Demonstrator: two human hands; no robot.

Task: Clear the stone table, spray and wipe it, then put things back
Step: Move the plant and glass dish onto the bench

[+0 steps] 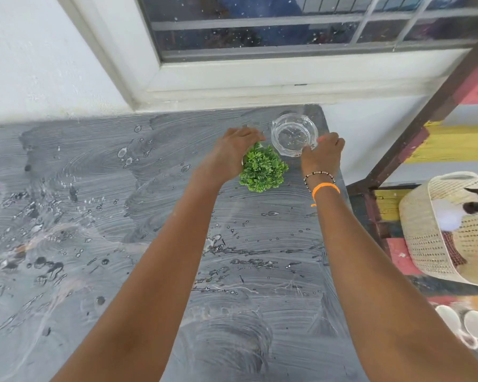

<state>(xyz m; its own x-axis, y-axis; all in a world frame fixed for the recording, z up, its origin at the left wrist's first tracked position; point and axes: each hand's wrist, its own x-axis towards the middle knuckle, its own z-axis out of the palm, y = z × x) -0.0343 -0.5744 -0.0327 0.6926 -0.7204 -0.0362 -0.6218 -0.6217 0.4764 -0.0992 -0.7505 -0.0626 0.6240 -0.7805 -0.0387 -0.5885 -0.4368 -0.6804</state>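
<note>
Streaks and drying droplets cover the stone table (pixel 122 216), swirled wipe marks running across nearly all of it, so I judge the spraying and wiping done and the putting back under way. Two things stand at the far right corner, close under the window sill (pixel 260 86): a small potted plant (pixel 262 169) with bushy green leaves, and just beyond it a clear glass ashtray (pixel 293 133), apart from the plant by a narrow gap.

My left hand (pixel 235 150) lies against the plant's left side, fingers curved over toward the pot, which is mostly hidden under the leaves; whether I grip the pot or only rest on it I cannot tell from here. My right hand (pixel 323 153) has its fingertips pinched on the near right rim of the ashtray, and the dish looks set down flat on the stone.

Both items seem to be at or near their resting spots, so what remains with them is likely small nudging and letting go. The rest of the tabletop shows only wet streaks. Off to the right, below the table edge, stands a woven basket (pixel 425 244) holding cloth, with pale rounded things near it on the floor; whether any of that belongs on the table I cannot judge.
</note>
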